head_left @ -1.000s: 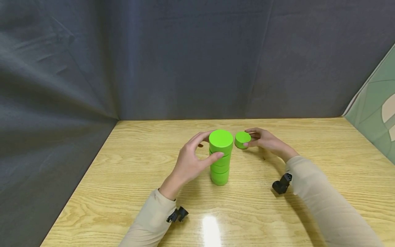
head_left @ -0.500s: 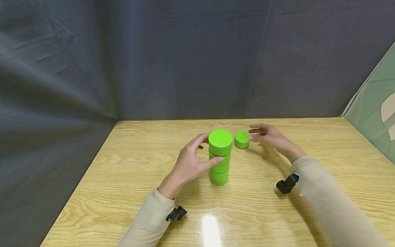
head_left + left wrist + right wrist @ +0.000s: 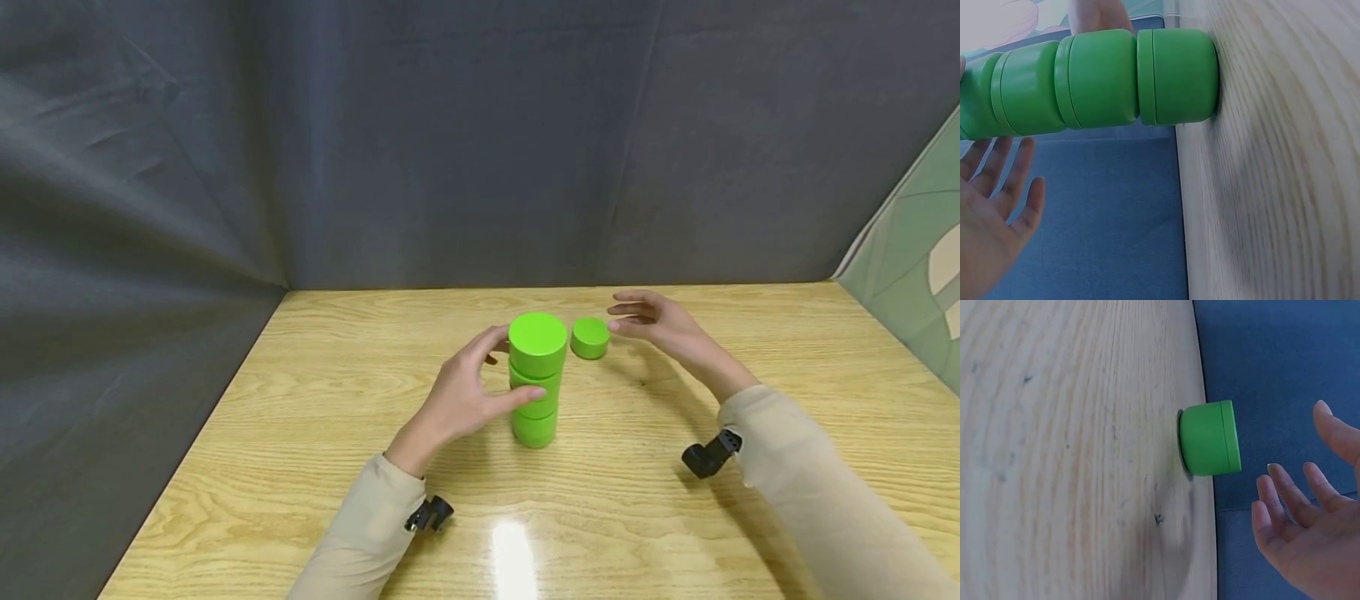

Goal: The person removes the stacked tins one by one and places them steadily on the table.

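Several round green lidded jars form an upright stack near the middle of the table. My left hand reaches round its upper part, the thumb across the front and the other fingers behind. The left wrist view shows the stack sideways, with fingertips of the left hand along one side. Just behind and right of the stack stands a single green jar. To the right of that jar, my right hand hovers, fingers relaxed and apart from it in the right wrist view.
The light wooden table carries the jars. A dark cloth hangs along the back and left side. A green patterned panel stands at the far right. Small black wrist cameras stick out from both sleeves.
My right hand has let go of the single jar and moved right and slightly back. The left thumb has slid a little down the stack. Stack and single jar stay in place.
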### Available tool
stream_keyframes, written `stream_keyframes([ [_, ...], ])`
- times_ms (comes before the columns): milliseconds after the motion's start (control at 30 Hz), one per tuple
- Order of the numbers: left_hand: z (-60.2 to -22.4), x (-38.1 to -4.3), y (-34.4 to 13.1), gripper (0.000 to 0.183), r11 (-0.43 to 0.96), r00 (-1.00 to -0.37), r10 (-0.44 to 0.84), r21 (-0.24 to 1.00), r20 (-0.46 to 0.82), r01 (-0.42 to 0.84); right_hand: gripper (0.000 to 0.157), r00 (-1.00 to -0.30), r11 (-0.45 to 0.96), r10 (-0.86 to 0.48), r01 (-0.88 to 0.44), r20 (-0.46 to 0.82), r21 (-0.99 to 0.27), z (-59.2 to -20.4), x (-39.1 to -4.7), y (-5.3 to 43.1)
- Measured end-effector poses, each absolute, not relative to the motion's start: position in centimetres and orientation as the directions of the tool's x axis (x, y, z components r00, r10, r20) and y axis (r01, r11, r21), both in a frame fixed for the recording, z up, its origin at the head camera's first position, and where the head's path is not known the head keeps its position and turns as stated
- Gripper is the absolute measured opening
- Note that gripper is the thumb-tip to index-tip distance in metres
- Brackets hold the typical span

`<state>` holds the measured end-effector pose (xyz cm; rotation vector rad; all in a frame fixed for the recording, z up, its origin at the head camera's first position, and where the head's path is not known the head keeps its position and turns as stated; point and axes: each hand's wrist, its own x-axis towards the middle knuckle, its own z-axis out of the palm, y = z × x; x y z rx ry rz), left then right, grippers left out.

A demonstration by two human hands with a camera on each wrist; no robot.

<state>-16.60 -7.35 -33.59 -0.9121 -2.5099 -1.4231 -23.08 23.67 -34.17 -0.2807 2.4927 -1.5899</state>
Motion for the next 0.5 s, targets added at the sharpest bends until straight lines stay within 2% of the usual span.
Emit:
stream_keyframes([
  [500, -33.7, -16.6, -7.0, 0.067, 0.396, -0.833, 0.437, 0.758, 0.34, 0.518, 0.063, -0.966, 0.427, -0.252, -0.165, 0.058, -0.889, -33.0, -21.0, 23.2],
])
